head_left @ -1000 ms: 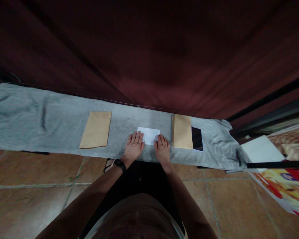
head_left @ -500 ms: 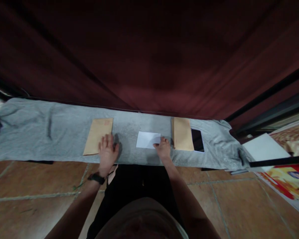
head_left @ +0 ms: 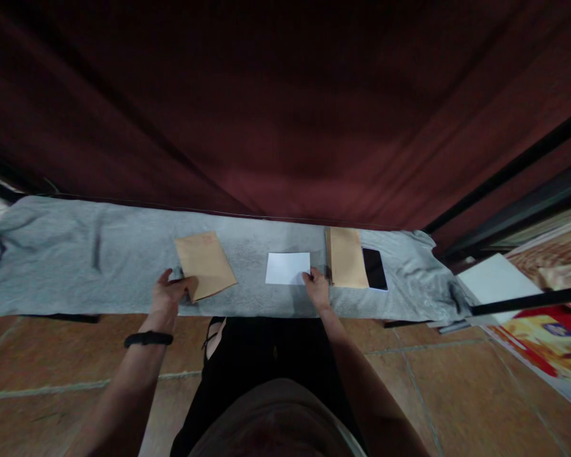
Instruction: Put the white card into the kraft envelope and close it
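Note:
My left hand (head_left: 171, 292) is at the lower left corner of a brown paper envelope (head_left: 205, 261), pinching that corner with one digit lying on top of the paper. The envelope sits at a slant on the grey cloth. To the right lies a blank white card (head_left: 287, 268), a flat rectangle. My right hand (head_left: 318, 289) is closed at the card's lower right edge, its thumb on the surface and the other fingers curled beside it. Just past this hand is a stack of brown envelopes (head_left: 349, 259).
A phone (head_left: 375, 268) with a dark screen lies right of the stack. Grey cloth (head_left: 128, 254) covers the long narrow surface. A dark red panel (head_left: 285, 165) rises behind it. At the far right are a white board (head_left: 497, 282) and a colourful printed box (head_left: 552, 346).
My left hand has shifted from the envelope's right side to its lower left corner. The envelope has turned and moved right. My right hand stays at the card.

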`<state>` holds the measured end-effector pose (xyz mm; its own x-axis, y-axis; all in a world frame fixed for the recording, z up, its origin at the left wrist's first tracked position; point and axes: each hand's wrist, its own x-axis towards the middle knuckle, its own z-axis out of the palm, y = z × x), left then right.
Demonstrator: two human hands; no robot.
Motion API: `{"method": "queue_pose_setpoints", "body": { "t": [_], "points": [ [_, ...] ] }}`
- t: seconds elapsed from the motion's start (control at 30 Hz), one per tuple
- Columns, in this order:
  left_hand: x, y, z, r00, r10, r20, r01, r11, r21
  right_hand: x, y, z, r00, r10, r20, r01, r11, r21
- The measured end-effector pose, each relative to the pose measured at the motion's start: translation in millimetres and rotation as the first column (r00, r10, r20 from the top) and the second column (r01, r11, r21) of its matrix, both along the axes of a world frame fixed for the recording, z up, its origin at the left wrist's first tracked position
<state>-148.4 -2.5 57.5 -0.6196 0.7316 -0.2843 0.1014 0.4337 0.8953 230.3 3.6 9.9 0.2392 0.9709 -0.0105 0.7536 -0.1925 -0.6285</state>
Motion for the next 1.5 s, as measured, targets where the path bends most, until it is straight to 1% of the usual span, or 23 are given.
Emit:
{"method": "queue_pose_setpoints", "body": {
  "t": [0.07, 0.13, 0.2, 0.27, 0.33, 0.4, 0.43, 0.47, 0.5, 0.53, 0.57, 0.6, 0.63, 0.67, 0.7, 0.73, 0.8, 0.87, 0.97, 1.07, 1.27, 1.43, 1.5],
  "points": [
    [14.5, -0.6, 0.5, 0.989, -0.003, 0.147, 0.005, 1.0, -0.011, 1.1, 1.1, -0.3, 1.0, -0.01, -0.028, 0.01, 1.0, 0.016],
    [32.0, -2.9, -1.2, 0.961, -0.048, 0.271, 0.054, 0.998, -0.016, 0.9, 2.5, -0.8, 0.998, -0.02, -0.053, 0.022, 0.999, 0.031],
    [51.1, -6.5, -5.1, 0.941, -0.095, 0.324, 0.106, 0.994, -0.015, 0.7, 3.5, -1.3, 0.997, -0.033, -0.074, 0.036, 0.998, 0.042],
    [69.0, -11.0, -10.4, 0.93, -0.155, 0.332, 0.167, 0.986, -0.008, 1.8, 3.4, -1.4, 0.995, -0.05, -0.09, 0.055, 0.997, 0.053],
    [82.2, -15.8, -15.5, 0.928, -0.216, 0.303, 0.227, 0.974, -0.002, 4.7, 1.5, -1.4, 0.992, -0.068, -0.104, 0.075, 0.995, 0.062],
    [88.7, -19.4, -18.6, 0.936, -0.251, 0.246, 0.256, 0.967, 0.013, 8.3, -2.1, -1.5, 0.99, -0.08, -0.116, 0.089, 0.994, 0.069],
    [89.5, -20.1, -18.9, 0.944, -0.288, 0.162, 0.285, 0.958, 0.039, 10.0, -4.4, -1.8, 0.989, -0.083, -0.121, 0.092, 0.993, 0.071],
    [88.8, -19.6, -18.4, 0.938, -0.345, 0.028, 0.342, 0.937, 0.071, 11.3, -6.7, -2.2, 0.989, -0.082, -0.126, 0.092, 0.993, 0.071],
    [87.1, -17.6, -17.2, 0.898, -0.413, -0.149, 0.429, 0.898, 0.094, 12.1, -9.1, -2.8, 0.988, -0.081, -0.13, 0.091, 0.993, 0.071],
    [84.8, -13.9, -15.2, 0.807, -0.48, -0.343, 0.535, 0.841, 0.082, 12.4, -11.3, -3.4, 0.988, -0.079, -0.134, 0.089, 0.994, 0.07],
    [82.3, -8.4, -12.7, 0.666, -0.539, -0.516, 0.639, 0.769, 0.022, 12.3, -13.2, -4.0, 0.988, -0.076, -0.138, 0.087, 0.994, 0.07],
    [79.8, -1.1, -9.9, 0.502, -0.586, -0.635, 0.716, 0.695, -0.075, 11.9, -14.9, -4.5, 0.987, -0.076, -0.14, 0.086, 0.994, 0.07],
    [77.7, 7.8, -6.9, 0.354, -0.636, -0.685, 0.752, 0.629, -0.196, 11.3, -16.3, -4.9, 0.987, -0.078, -0.14, 0.088, 0.994, 0.069],
    [76.0, 17.9, -3.7, 0.218, -0.692, -0.688, 0.765, 0.559, -0.32, 10.6, -17.4, -5.1, 0.987, -0.082, -0.14, 0.092, 0.994, 0.067],
    [74.9, 28.7, -0.5, 0.105, -0.737, -0.668, 0.766, 0.489, -0.418, 10.1, -18.2, -5.1, 0.986, -0.085, -0.14, 0.095, 0.993, 0.065],
    [74.5, 39.8, 2.7, 0.013, -0.775, -0.631, 0.759, 0.418, -0.499, 9.7, -18.9, -5.0, 0.986, -0.086, -0.144, 0.096, 0.993, 0.064],
    [75.6, 61.1, 8.6, -0.126, -0.825, -0.552, 0.741, 0.292, -0.605, 9.6, -19.8, -4.4, 0.983, -0.076, -0.165, 0.089, 0.994, 0.071],
    [78.8, 78.9, 13.6, -0.212, -0.851, -0.48, 0.718, 0.198, -0.667, 10.4, -20.3, -3.9, 0.979, -0.056, -0.197, 0.074, 0.994, 0.085],
    [84.5, 96.6, 18.0, -0.28, -0.87, -0.407, 0.693, 0.11, -0.712, 11.9, -20.7, -3.7, 0.974, -0.048, -0.219, 0.068, 0.994, 0.083],
    [86.6, 104.2, 18.3, -0.323, -0.861, -0.393, 0.687, 0.072, -0.723, 12.3, -21.0, -4.0, 0.976, -0.057, -0.211, 0.075, 0.994, 0.077],
    [84.5, 105.1, 14.3, -0.352, -0.807, -0.474, 0.706, 0.104, -0.701, 10.4, -20.9, -1.5, 0.968, -0.115, -0.225, 0.132, 0.989, 0.064],
    [87.9, 105.7, 16.8, -0.35, -0.821, -0.451, 0.687, 0.102, -0.719, 13.4, -21.8, -1.2, 0.947, -0.096, -0.307, 0.134, 0.986, 0.103],
    [90.2, 105.9, 19.9, -0.354, -0.822, -0.446, 0.691, 0.091, -0.717, 14.7, -22.1, -2.6, 0.934, -0.076, -0.349, 0.127, 0.984, 0.124]
  ]
}}
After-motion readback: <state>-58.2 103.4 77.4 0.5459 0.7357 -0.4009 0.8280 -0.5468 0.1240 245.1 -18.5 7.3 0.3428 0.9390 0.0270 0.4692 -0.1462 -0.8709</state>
